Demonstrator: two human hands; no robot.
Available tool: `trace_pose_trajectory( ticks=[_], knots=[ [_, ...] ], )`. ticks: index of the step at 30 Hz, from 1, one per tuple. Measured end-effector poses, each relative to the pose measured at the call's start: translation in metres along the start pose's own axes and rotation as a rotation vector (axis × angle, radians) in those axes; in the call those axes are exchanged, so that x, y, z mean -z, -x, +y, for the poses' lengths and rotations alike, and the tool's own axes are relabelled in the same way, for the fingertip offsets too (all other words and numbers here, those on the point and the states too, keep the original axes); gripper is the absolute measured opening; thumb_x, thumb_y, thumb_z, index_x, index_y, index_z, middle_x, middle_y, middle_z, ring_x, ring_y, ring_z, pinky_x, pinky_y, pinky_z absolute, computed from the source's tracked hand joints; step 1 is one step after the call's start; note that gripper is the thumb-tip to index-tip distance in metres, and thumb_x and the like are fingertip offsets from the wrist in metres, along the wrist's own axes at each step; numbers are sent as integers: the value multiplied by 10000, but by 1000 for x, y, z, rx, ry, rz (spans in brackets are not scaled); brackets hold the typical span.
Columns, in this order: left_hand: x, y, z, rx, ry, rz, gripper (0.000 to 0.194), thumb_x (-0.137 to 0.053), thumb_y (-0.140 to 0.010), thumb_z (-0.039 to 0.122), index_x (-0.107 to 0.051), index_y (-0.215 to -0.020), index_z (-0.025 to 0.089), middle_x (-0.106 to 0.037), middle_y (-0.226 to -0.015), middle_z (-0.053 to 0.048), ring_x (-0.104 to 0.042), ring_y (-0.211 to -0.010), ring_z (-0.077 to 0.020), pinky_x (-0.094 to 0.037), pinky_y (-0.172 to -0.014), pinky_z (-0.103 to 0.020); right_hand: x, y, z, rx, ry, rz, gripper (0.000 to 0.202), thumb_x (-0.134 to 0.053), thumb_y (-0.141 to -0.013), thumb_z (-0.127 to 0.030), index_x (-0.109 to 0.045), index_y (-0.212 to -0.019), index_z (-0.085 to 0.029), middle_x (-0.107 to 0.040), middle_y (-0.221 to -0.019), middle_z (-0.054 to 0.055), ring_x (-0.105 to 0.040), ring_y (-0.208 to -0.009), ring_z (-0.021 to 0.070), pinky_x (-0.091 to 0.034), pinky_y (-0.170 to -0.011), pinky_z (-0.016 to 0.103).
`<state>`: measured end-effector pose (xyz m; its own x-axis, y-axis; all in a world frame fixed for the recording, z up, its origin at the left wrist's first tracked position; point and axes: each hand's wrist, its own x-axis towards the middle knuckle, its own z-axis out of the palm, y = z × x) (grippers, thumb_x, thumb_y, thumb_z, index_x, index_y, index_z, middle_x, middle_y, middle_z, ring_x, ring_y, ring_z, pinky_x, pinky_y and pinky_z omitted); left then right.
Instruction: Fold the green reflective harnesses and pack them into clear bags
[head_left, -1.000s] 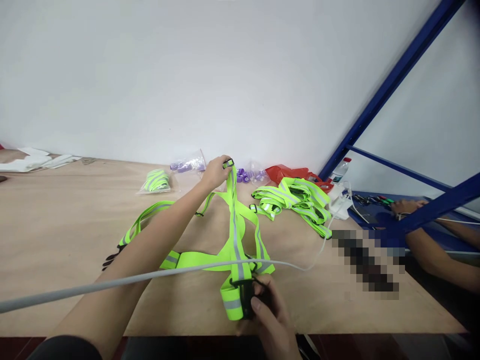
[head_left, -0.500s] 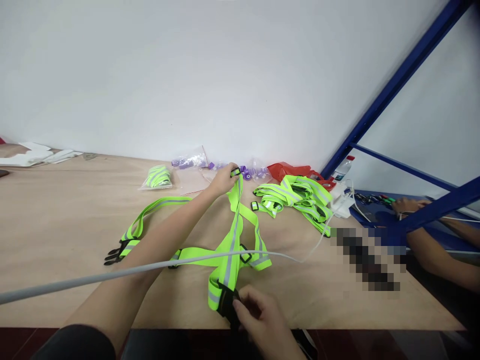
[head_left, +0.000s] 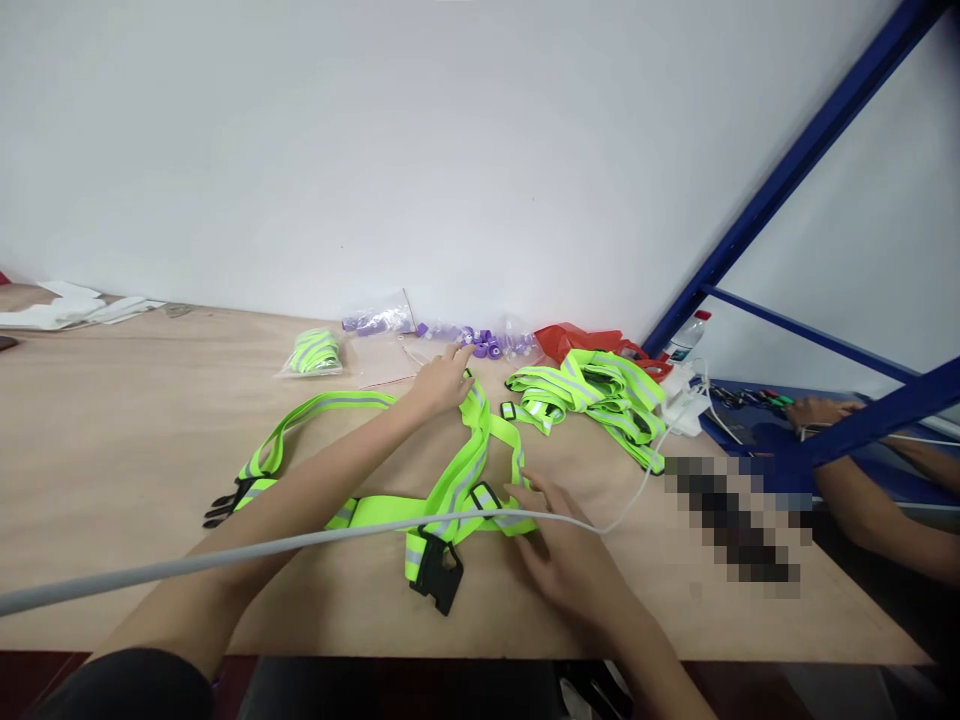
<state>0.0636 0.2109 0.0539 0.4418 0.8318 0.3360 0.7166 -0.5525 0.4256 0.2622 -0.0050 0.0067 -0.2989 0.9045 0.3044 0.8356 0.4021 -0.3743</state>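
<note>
A neon green harness of reflective straps (head_left: 390, 512) lies spread on the table, with a black pronged buckle (head_left: 229, 502) at its left end and a black buckle (head_left: 439, 574) near the front. My left hand (head_left: 444, 380) is over the top end of the long strap, by a small black slider; its fingers are apart and seem to hold nothing. My right hand (head_left: 559, 545) has spread fingers at the harness's right loop, touching or just above it. A grey-white cable (head_left: 300, 538) crosses over the harness and my left forearm.
More green straps (head_left: 600, 395) are heaped at the right, beside a red bag (head_left: 577, 342). Behind are a bagged green strap (head_left: 315, 353) and purple items (head_left: 484, 343). A bottle (head_left: 686, 337) stands by the blue frame (head_left: 795, 170). Another person's hands (head_left: 821, 412) are beyond it.
My right hand has let go of the front buckle and moved up and right to the loop. The long strap's top end has dropped lower, and my left hand's fingers have opened.
</note>
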Motion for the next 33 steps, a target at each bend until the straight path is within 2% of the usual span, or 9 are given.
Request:
trace_pose_trajectory(
  ticks=[3,5,8,11,19,23,27,30,33],
  knots=[
    [21,61,27,-145,-31,-52,368,-496,-969,286,-560,-1330,254,-608,-1288,-109,-600,-1172,-290,-470,-1018,-417,0,-3,13,16,-22,-127,655,-515,-786,-42,-595,-1394,-272,-469,-1541,108,-498,-1367,297,-465,-1087,478],
    [30,109,43,-391,-66,-209,278,-513,-975,345,-633,-1215,269,-678,-1125,-96,-642,-1046,-280,-492,-948,-411,1,-5,15,8,-42,-147,556,-526,-811,-65,-646,-1318,-262,-503,-1510,110,-524,-1341,289,-475,-1075,460],
    [36,166,52,-619,-95,-399,441,-676,-906,449,-578,-1304,287,-637,-1336,-111,-563,-1253,-316,-442,-1036,-428,3,-9,20,-29,-73,-132,360,-556,-854,-139,-671,-1182,-231,-553,-1445,127,-547,-1317,287,-491,-1050,449],
    [38,188,45,-643,-110,-460,546,-730,-883,332,-517,-1384,301,-606,-1402,-97,-531,-1312,-283,-430,-1053,-372,7,-9,26,-76,-114,-117,254,-545,-878,-182,-618,-1119,-216,-526,-1450,147,-550,-1312,286,-497,-1028,456],
    [38,191,18,-405,-7,-376,431,-487,-942,184,-575,-1340,324,-671,-1120,-65,-650,-983,-230,-528,-852,-311,13,-1,35,-155,-185,-44,148,-540,-865,-206,-514,-1009,-229,-535,-1394,162,-540,-1322,284,-486,-1001,424],
    [34,197,12,-105,223,-85,452,-481,-921,222,-562,-1363,267,-686,-1120,-85,-675,-918,-225,-565,-778,-324,12,1,39,-169,-176,-38,167,-524,-865,-201,-525,-1029,-233,-526,-1414,144,-554,-1304,280,-496,-978,412],
    [34,195,4,248,596,189,293,-554,-894,318,-678,-1129,196,-711,-1122,-93,-698,-937,-233,-605,-720,-310,10,3,45,-166,-137,-14,207,-519,-849,-185,-516,-1046,-249,-536,-1406,132,-619,-1200,271,-531,-895,395],
    [34,194,-5,413,793,212,311,-625,-846,426,-699,-990,160,-729,-1007,-94,-704,-833,-232,-631,-683,-351,7,4,50,-152,-85,21,231,-514,-835,-164,-514,-1047,-254,-554,-1387,132,-598,-1247,281,-532,-910,410],
    [32,200,-12,436,750,161,372,-666,-820,460,-720,-1034,160,-753,-1021,-99,-715,-866,-255,-630,-771,-401,7,5,54,-168,-29,7,228,-535,-829,-177,-535,-1044,-256,-555,-1400,133,-590,-1272,291,-552,-887,418]
  ],
)
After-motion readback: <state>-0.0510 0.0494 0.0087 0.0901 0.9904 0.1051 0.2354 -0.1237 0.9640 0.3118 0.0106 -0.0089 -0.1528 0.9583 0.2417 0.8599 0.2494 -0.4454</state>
